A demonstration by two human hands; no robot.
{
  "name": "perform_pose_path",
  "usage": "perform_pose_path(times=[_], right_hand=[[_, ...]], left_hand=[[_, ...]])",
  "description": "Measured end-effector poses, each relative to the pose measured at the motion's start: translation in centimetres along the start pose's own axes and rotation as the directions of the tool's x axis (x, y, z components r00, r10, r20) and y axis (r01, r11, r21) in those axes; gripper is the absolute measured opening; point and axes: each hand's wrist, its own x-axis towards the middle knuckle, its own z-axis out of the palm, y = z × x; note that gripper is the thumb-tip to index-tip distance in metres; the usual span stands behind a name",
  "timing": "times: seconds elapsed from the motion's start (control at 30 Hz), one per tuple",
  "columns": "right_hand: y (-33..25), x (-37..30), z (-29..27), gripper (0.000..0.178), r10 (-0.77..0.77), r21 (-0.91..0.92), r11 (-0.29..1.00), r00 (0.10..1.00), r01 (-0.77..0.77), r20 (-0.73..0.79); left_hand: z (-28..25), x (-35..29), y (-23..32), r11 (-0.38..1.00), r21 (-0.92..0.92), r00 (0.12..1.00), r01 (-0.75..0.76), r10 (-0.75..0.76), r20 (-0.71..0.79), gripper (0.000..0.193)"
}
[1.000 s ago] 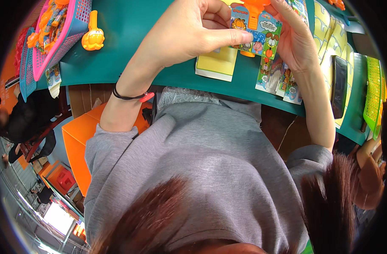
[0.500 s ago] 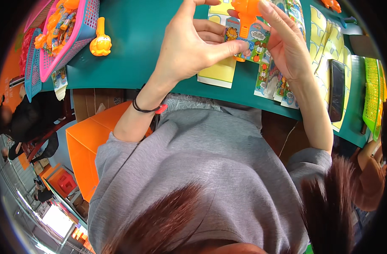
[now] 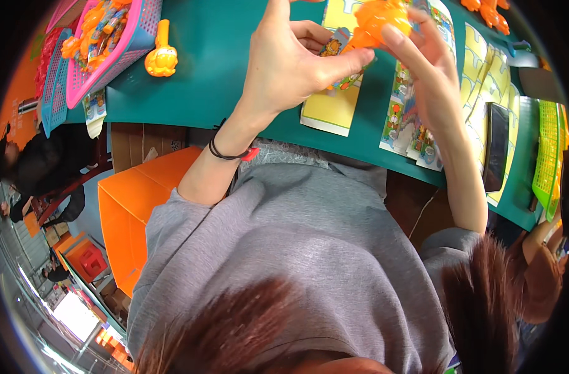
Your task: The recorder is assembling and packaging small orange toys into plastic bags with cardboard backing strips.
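Between my hands, at the top of the view, is an orange toy with a cat-shaped head and a short handle. My right hand grips the head with thumb and fingers. Around the handle lies a colourful printed sticker, which my left hand pinches between thumb and fingers. My left fingers partly hide the handle and sticker. Below them on the green table is a yellow sheet. Colourful printed sticker sheets lie in a pile beside my right wrist.
At the left, a pink and blue basket holds orange toys; another orange toy lies beside it. A black phone rests on yellow sheets at the right, near a green basket. An orange box stands below the table edge.
The toy has tilted from upright to slanted, its head now to the upper right. The sticker, flat and spread before, is now bent around the handle. My left thumb has moved up.
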Motion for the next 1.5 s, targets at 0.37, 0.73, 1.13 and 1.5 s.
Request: perform_pose_path(times=[0.37, 0.73, 1.13, 1.5], right_hand=[[0.0, -0.2, 0.2, 0.052, -0.125, -0.216, 0.966, 0.987, 0.145, 0.103], [0.9, -0.8, 1.7, 0.05, 0.036, -0.079, 0.996, 0.998, -0.032, 0.048], [0.7, -1.0, 1.1, 0.05, 0.197, 0.012, 0.979, 0.962, -0.203, 0.19], [0.6, -1.3, 2.7, 0.057, -0.035, -0.214, 0.974, 0.98, 0.077, 0.194]], left_hand=[[-2.7, -2.0, -2.0, 0.919, -0.315, 0.968, -0.237, 0.198, -0.151, 0.044], [-1.7, -1.4, -3.3, 0.851, -0.362, 0.895, -0.381, 0.241, -0.375, 0.017], [-4.3, -0.6, -4.2, 0.943, 0.042, 0.892, -0.33, 0.327, -0.312, 0.029], [-5.4, -0.1, -1.2, 0.713, 0.157, 0.714, -0.683, 0.698, -0.063, 0.034]])
